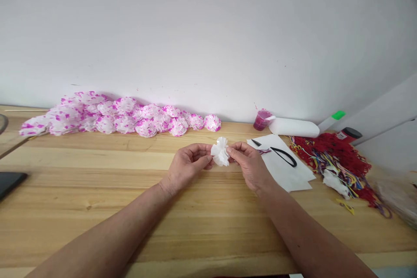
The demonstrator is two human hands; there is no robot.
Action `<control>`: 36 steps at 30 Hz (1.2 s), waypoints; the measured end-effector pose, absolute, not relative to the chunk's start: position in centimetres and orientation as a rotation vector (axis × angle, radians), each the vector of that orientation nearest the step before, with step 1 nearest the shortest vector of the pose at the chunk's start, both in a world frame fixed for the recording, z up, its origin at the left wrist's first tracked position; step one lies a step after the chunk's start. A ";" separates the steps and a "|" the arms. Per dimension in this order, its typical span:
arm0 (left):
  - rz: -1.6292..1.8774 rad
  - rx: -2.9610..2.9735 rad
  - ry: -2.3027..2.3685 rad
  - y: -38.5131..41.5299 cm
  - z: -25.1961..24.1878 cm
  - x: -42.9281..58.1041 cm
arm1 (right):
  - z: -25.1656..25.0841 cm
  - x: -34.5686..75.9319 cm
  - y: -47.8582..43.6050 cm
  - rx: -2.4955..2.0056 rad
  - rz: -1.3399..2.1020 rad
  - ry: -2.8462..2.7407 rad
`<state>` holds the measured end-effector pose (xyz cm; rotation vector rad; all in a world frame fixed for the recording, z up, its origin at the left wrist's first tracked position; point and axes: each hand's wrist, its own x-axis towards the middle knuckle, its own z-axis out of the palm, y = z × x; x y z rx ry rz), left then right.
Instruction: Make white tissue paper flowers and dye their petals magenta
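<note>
Ruffled paper (220,152) was pinched by left hand (190,163) and right hand (250,163), both nearly closed; likely for steadiness.

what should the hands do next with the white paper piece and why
Probably ease one ruffle outward with the right hand while the left hand steadies the opposite side: both hands pinch the white paper piece, which looks bunched and less full than the rounded pink-and-white puffs lying beyond it.

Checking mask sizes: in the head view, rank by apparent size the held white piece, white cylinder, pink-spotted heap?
1. Pink-spotted heap
2. White cylinder
3. Held white piece
</note>
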<state>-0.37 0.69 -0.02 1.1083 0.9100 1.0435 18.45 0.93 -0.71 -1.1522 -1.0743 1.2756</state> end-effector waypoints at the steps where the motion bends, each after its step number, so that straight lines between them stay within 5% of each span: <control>1: 1.046 1.107 0.915 0.7 0.0 -0.3 | -0.7 18.4 0.9 -1.151 1.276 -1.073; 36: 1.059 1.302 1.087 0.9 0.0 -0.9 | 0.7 18.2 0.3 -1.207 1.251 -1.149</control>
